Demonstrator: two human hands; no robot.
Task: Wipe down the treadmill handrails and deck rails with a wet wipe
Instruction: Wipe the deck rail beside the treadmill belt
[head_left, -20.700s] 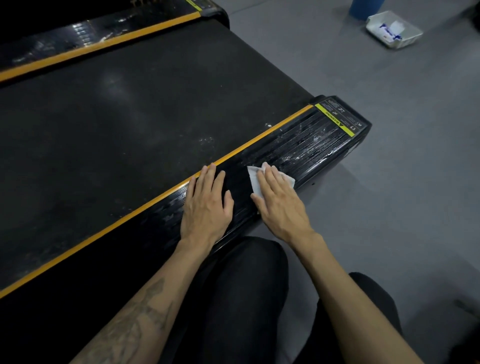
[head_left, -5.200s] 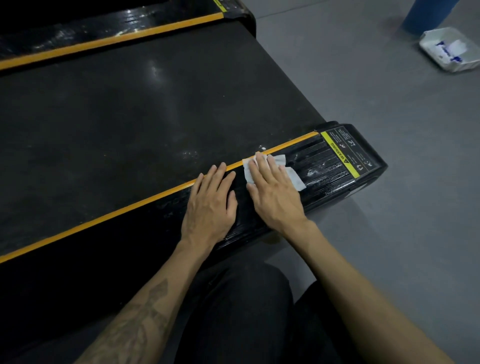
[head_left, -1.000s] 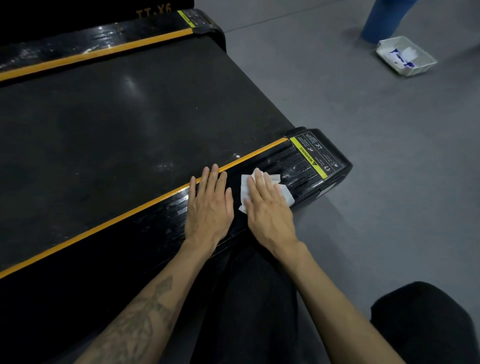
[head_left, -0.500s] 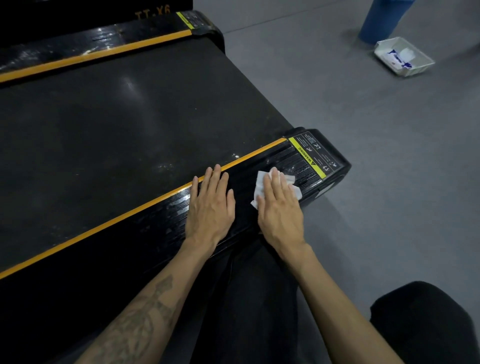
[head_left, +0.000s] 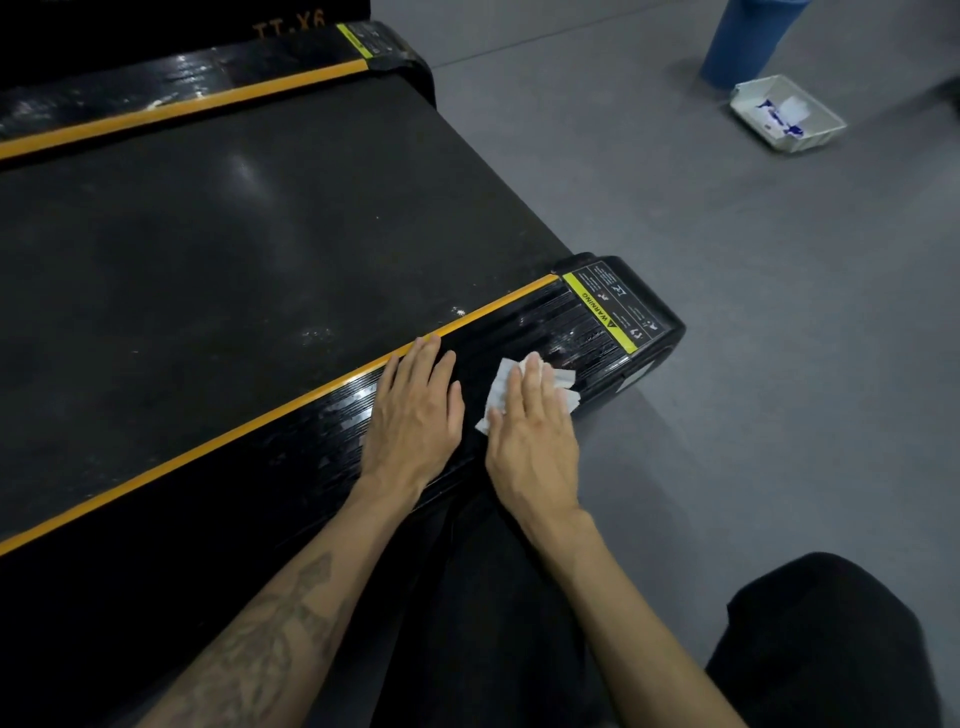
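The near deck rail (head_left: 332, 415) of the treadmill is glossy black with an orange stripe along its inner edge and a yellow warning label at its right end. My right hand (head_left: 535, 431) lies flat with straight fingers, pressing a white wet wipe (head_left: 498, 387) onto the rail close to that end. My left hand (head_left: 415, 410) rests flat on the rail just to the left, fingers straight and reaching the orange stripe. The far deck rail (head_left: 208, 88) runs along the top left. No handrails are in view.
The black running belt (head_left: 234, 249) fills the space between the two rails. On the grey floor at the upper right a white tray (head_left: 787, 111) holds a wipe packet, beside a blue cylinder (head_left: 743, 41). My dark-clothed knees are at the bottom.
My right hand has slid the wipe a little back along the near rail, away from the warning label. My left hand has stayed in place on the rail.
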